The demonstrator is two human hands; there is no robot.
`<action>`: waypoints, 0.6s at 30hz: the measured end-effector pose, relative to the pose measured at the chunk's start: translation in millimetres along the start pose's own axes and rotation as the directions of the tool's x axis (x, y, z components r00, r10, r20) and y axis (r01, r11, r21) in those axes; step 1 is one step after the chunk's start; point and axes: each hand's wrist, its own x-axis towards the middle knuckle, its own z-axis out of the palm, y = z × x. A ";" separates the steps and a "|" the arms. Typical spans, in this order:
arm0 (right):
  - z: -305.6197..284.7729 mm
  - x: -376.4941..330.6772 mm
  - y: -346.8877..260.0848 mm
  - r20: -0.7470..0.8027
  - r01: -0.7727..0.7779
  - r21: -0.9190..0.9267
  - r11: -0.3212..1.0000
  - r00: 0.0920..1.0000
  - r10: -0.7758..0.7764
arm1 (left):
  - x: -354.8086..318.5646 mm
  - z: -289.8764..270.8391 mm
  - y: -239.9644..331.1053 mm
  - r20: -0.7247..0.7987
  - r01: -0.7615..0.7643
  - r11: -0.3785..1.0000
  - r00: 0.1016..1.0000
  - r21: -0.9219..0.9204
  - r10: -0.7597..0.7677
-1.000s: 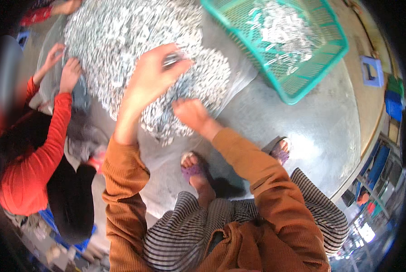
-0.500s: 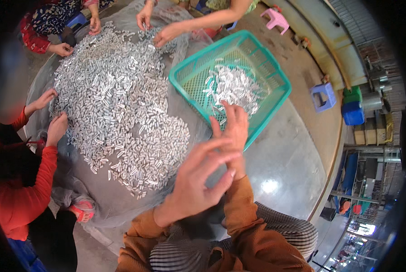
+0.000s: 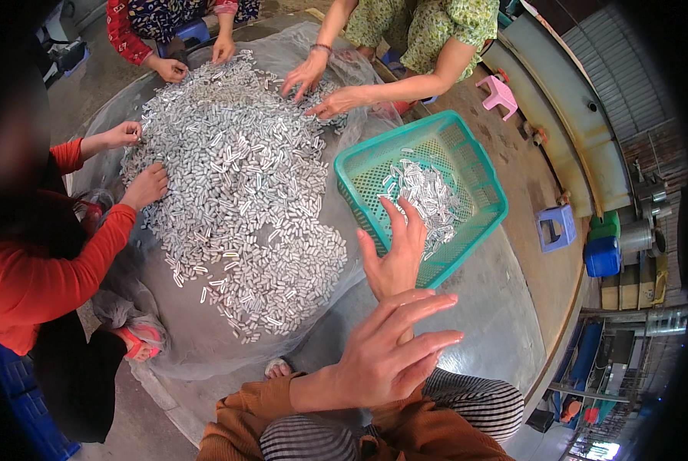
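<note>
My left hand [image 3: 390, 349] is raised in front of my lap with its fingers stretched out, and nothing shows in it. Behind it, my right hand [image 3: 399, 257] reaches to the near edge of the green plastic basket [image 3: 363, 159], thumb and fingers apart. The left hand covers the right wrist. In the basket lies a loose heap of small, shiny, elongated silvery metal pieces [image 3: 427, 196]. Left of the basket, a wide pile of similar small grey metal pieces [image 3: 240, 188] spreads over a thin plastic sheet [image 3: 183, 349].
Co-workers sit round the pile: a person in a red sleeve [image 3: 75, 265] at left, another at the far left, and a person in green patterned clothes [image 3: 459, 46] at the back, hands on the pieces. Pink stool [image 3: 499, 95] and purple stool [image 3: 557, 228] stand at right, near a blue container [image 3: 602, 257].
My view has shifted, so the pile and basket sit farther right and lower. My left hand has moved right and its fingers are straighter. Co-workers' hands have shifted over the pile.
</note>
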 end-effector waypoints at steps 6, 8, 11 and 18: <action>-8.9 11.8 -12.1 -0.056 -0.027 0.104 0.994 0.998 0.033 | 3.1 -4.8 3.5 -0.027 0.027 0.999 0.999 -0.017 -0.028; -5.0 14.2 -12.9 -0.052 -0.024 0.138 0.990 0.998 0.031 | 3.9 -6.3 2.0 -0.032 0.037 0.999 0.999 -0.023 -0.038; 10.1 12.6 -4.8 -0.009 -0.023 0.197 0.980 1.000 0.025 | 0.4 -12.1 -10.9 -0.043 0.091 0.996 0.995 0.016 -0.090; 52.1 -17.6 13.5 0.298 0.012 0.359 0.933 0.946 -0.127 | -108.7 -119.5 -103.6 -0.422 0.665 0.612 0.746 0.428 -0.516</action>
